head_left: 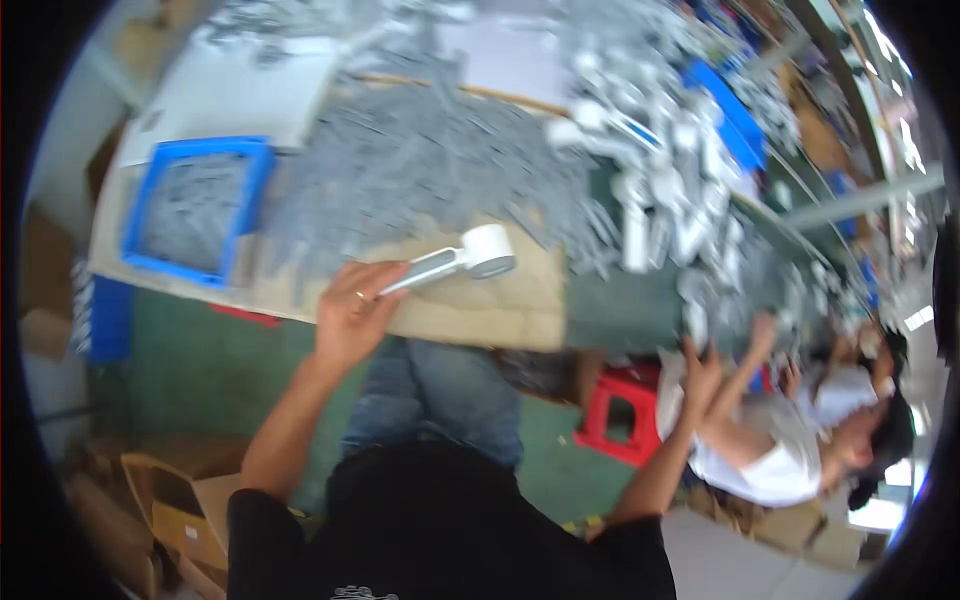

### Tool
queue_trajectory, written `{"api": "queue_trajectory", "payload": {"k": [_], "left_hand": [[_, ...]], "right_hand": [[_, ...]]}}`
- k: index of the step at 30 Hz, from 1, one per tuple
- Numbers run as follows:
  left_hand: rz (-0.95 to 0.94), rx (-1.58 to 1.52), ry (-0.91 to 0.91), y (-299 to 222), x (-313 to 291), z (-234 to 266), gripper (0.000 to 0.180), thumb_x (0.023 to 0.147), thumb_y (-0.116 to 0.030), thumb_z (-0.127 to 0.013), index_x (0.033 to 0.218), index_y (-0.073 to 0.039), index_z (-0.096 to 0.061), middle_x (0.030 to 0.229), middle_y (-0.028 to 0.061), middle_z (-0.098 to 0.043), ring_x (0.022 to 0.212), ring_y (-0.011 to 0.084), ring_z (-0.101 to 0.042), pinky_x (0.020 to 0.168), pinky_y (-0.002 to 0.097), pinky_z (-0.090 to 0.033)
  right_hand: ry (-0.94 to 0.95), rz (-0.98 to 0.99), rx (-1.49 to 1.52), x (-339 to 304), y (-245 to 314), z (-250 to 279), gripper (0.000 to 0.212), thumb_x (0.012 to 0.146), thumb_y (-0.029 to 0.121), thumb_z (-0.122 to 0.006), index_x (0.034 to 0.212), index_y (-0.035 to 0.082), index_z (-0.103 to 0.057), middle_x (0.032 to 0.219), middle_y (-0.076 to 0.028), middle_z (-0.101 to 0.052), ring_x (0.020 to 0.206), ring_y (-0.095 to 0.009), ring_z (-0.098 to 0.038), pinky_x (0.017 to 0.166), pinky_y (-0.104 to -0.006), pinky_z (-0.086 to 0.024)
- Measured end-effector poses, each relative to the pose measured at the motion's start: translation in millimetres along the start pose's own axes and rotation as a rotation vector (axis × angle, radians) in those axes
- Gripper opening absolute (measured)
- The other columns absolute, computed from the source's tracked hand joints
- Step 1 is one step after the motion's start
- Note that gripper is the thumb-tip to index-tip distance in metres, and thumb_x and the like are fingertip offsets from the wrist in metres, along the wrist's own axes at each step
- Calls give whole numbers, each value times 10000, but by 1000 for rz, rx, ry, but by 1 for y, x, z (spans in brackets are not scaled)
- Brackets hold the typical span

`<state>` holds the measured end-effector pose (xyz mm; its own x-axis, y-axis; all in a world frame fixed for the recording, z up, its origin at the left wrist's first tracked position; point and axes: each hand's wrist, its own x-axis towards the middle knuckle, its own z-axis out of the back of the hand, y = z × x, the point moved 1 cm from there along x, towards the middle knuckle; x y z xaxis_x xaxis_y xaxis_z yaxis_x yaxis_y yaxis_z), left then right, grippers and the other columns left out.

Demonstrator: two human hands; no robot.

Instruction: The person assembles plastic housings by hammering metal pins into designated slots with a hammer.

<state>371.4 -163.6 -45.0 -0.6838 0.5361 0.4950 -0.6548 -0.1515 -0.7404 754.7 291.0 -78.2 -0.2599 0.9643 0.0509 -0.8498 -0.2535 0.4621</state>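
My left hand (358,310) is closed around the grey handle end of a white-and-grey scoop-like piece (488,250). Its round, cup-shaped white head points right, over the brown board at the table's near edge. At the right, my right hand (703,368) reaches to the table's edge. Its fingertips are at the lower end of another white handled piece (697,318); blur hides whether they grip it. Many similar white pieces (668,185) lie heaped beyond that hand. A broad pile of grey strip-like parts (420,155) spreads beyond my left hand.
A blue-rimmed tray (250,200) of grey parts stands on the left. Another blue bin (728,115) is at the back right. A red stool (618,412) stands below the table. Co-workers in white (760,450) sit close on the right. Cardboard boxes (185,510) stand at lower left.
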Motion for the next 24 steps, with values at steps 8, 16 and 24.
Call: {"api": "queue_trajectory", "payload": {"k": [8,16,24], "left_hand": [[512,-48,-528,64,100,84,452,966,-279,-727,1337,-26,-672,789,-31,-602,708,61,-472,646,222,-421],[384,224,-660,219,327,114,501,913,-332,-705,1305,-21,-680,936,203,-755,834,322,-722,804,411,-542],[367,178,-214,160,322,14,607,863,-270,-762,1390,-21,-592,1199,277,-687,1127,410,-676,966,438,-528]], "right_hand": [[-17,31,148,-16,-2,-23,685,948,386,-724,1395,-98,-533,1331,-279,-642,1234,-334,-629,1064,-377,-455],[-131,53,145,-31,32,-31,619,926,331,-734,1412,-10,-560,1144,-260,-719,1018,-339,-704,906,-419,-522],[-239,-56,77,-46,27,-29,631,908,340,-748,1402,-9,-568,1125,-263,-718,990,-345,-705,884,-414,-524]]}}
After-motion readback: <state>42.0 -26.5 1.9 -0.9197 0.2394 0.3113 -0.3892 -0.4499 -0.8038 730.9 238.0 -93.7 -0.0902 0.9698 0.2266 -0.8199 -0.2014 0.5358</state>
